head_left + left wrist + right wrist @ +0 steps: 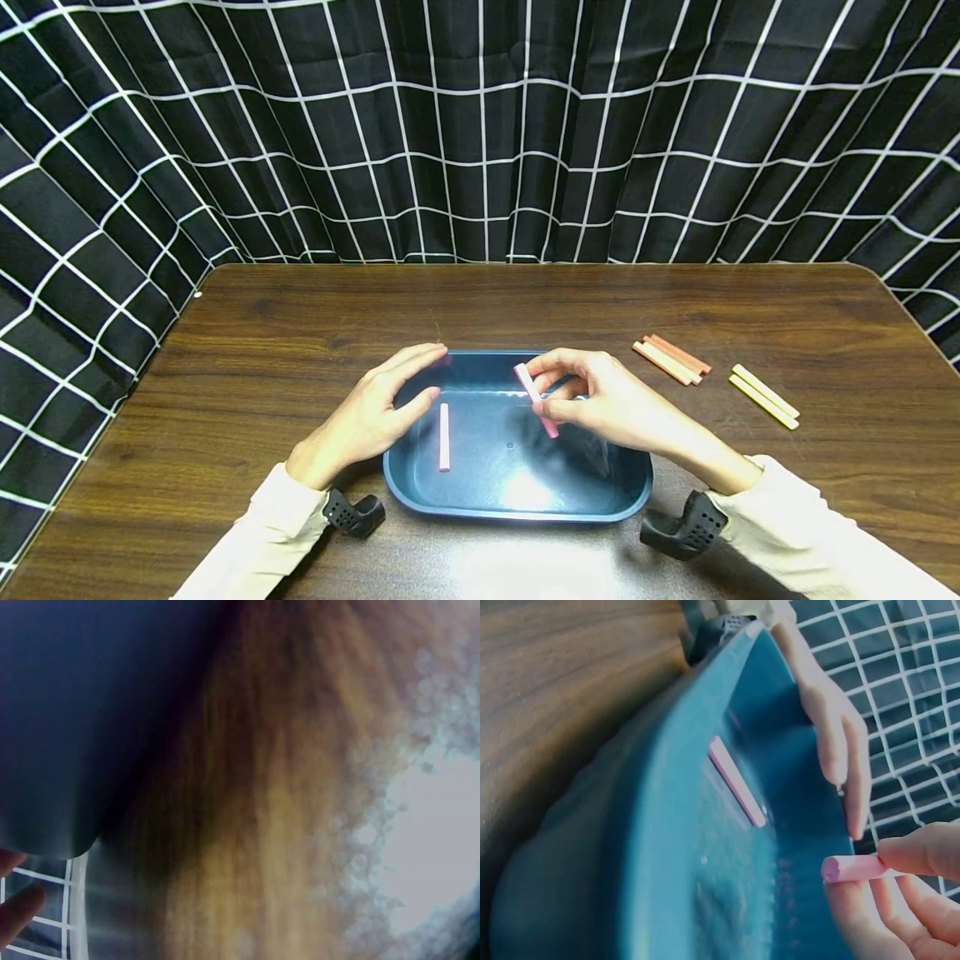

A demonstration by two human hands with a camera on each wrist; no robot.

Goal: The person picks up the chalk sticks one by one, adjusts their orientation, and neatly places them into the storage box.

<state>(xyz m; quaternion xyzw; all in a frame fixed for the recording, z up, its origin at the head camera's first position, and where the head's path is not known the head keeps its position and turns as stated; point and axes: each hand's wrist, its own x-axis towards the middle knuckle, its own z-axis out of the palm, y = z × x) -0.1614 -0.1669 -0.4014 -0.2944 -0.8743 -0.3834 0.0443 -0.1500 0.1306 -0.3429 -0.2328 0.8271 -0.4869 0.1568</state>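
A blue plastic tub [517, 515] sits on the table. My right hand [592, 392] is over its right half, pinching a pink chalk stick [551, 428] between thumb and fingertips; in the right wrist view the end of the held chalk [841, 869] faces the camera. Another, paler pink chalk stick [444, 437] lies on the tub floor at the left. My left hand [367, 417] is at the tub's left rim with its fingers extended and nothing in its grasp. Only two fingertips [22, 911] of it show in the left wrist view.
Right of the tub lie orange-red chalk [678, 353] and peach chalk [663, 362] side by side. Farther right are two yellow chalk sticks [765, 402]. A black curtain with a white grid [480, 125] hangs behind the wooden table [300, 308].
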